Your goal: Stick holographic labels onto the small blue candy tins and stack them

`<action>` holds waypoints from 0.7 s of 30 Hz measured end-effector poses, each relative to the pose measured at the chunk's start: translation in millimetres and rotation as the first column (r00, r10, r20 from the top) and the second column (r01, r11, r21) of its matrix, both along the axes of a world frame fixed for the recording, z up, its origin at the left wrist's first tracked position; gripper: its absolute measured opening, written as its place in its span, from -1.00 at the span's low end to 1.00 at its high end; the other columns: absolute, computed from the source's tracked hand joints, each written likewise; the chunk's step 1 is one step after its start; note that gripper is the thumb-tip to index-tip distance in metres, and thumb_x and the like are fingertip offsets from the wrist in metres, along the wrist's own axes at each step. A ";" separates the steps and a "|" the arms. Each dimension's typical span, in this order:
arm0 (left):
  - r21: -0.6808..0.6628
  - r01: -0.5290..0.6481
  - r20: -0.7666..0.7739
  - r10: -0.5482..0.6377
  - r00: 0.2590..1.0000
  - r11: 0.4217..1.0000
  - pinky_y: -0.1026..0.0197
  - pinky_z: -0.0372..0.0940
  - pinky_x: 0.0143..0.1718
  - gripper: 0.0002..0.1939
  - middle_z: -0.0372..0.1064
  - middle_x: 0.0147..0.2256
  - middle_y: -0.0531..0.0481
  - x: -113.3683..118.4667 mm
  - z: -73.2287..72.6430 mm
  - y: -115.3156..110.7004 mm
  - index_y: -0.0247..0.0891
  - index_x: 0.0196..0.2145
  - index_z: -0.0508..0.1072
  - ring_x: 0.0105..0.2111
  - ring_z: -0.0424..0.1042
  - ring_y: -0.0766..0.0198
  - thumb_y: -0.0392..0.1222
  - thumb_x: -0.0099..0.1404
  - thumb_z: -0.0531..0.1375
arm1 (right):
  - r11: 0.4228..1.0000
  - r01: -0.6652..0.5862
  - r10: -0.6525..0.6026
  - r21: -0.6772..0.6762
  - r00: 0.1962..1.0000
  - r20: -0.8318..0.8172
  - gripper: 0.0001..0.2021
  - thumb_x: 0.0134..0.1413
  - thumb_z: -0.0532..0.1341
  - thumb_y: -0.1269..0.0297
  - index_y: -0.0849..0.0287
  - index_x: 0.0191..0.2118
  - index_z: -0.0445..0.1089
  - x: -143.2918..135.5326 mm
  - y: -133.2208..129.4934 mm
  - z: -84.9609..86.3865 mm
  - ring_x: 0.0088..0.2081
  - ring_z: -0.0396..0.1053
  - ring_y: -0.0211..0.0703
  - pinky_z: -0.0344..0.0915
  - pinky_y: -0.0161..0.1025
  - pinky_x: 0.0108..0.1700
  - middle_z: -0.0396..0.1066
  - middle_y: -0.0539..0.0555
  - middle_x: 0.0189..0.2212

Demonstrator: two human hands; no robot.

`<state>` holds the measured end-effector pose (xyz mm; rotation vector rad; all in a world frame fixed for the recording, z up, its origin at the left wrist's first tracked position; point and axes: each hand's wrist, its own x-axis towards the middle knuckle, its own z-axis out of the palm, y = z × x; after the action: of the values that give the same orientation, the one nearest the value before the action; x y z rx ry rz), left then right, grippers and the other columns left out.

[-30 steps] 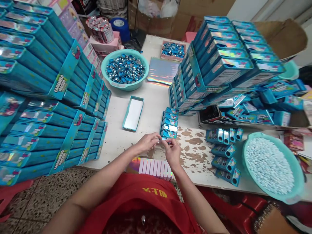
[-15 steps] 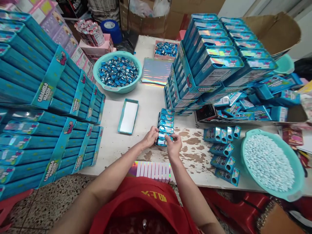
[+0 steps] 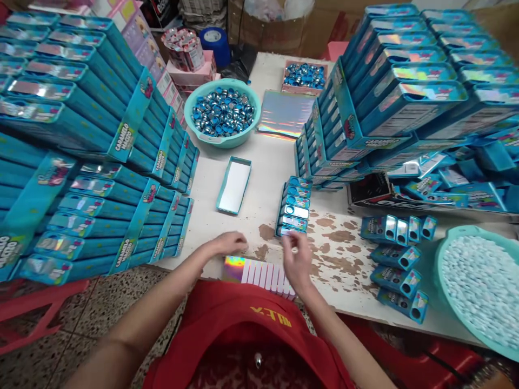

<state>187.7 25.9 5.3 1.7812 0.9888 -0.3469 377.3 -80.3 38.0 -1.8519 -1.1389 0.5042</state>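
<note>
My left hand (image 3: 232, 244) is over the table's front part, left of the row of boxes. Its fingers reach forward, slightly blurred, and nothing shows in them. My right hand (image 3: 297, 258) is at the near end of a tray of small blue boxes (image 3: 295, 208), fingers bent and apart; whether the fingertips touch the front box is unclear. The boxes stand in a row in the tray, silvery labels upward. Close to my body lies a row of pale strips with a shiny rainbow-coloured piece (image 3: 259, 273). An open blue tray with a white bottom (image 3: 234, 185) lies farther left.
Tall stacks of filled blue trays stand left (image 3: 133, 140) and right (image 3: 348, 129). A turquoise basin (image 3: 190, 127) holds blue and silver caps. Several blue boxes (image 3: 395, 256) lie at right beside a basin of white pieces (image 3: 482, 286). Shiny sheets (image 3: 286, 113) lie at the back.
My left hand has let go of the tray of boxes and moved left and toward my body. My right hand has drawn back to the tray's near end. The view has shifted left.
</note>
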 end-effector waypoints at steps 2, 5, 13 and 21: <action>-0.128 -0.015 -0.023 0.012 1.000 0.992 0.34 0.15 -0.37 -0.78 0.43 -0.41 0.04 -29.6 -3.7 -14.4 -0.28 -0.33 0.47 -0.37 0.36 0.28 -0.16 0.05 0.15 | 0.938 -0.331 0.321 -0.103 0.942 -0.098 -0.85 0.12 0.09 0.27 0.15 -0.21 0.33 -28.3 -9.7 -10.8 -0.38 0.27 -0.20 0.26 -0.26 -0.32 0.28 0.04 -0.39; -0.098 -0.150 -0.047 0.146 0.988 0.984 0.36 0.12 -0.40 -0.81 0.40 -0.49 0.07 -46.2 -12.3 -36.3 -0.32 -0.43 0.48 -0.42 0.33 0.33 -0.22 0.06 0.09 | 0.780 -0.556 0.550 -0.288 0.828 -0.109 -0.79 0.04 0.17 0.36 0.16 -0.15 0.37 -61.1 -17.9 -37.9 -0.29 0.29 -0.13 0.29 -0.20 -0.21 0.28 0.09 -0.32; 0.002 -0.297 -0.088 0.296 0.951 0.955 0.33 0.07 -0.47 -0.81 0.38 -0.53 0.05 -37.9 -19.1 -47.1 -0.34 -0.50 0.49 -0.45 0.30 0.33 -0.29 0.01 0.07 | 0.584 -0.652 0.754 -0.484 0.657 0.025 -0.76 0.10 0.13 0.41 0.14 -0.09 0.36 -75.1 -29.4 -51.2 -0.17 0.28 -0.10 0.26 -0.22 -0.12 0.31 0.14 -0.22; 0.032 -0.324 -0.099 0.326 0.940 0.945 0.33 0.14 -0.41 -0.82 0.42 -0.48 0.04 -35.9 -24.2 -49.7 -0.30 -0.47 0.49 -0.41 0.33 0.32 -0.30 0.06 0.08 | 0.667 -0.591 0.707 -0.453 0.694 0.135 -0.95 0.05 0.18 0.40 0.16 -0.38 0.39 -76.8 -21.1 -49.1 -0.21 0.26 -0.05 0.22 -0.18 -0.18 0.36 0.12 -0.32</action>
<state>151.7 -23.8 -18.9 1.5898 1.3404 -0.2241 300.5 -101.4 -11.2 -1.8229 -2.0835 0.9278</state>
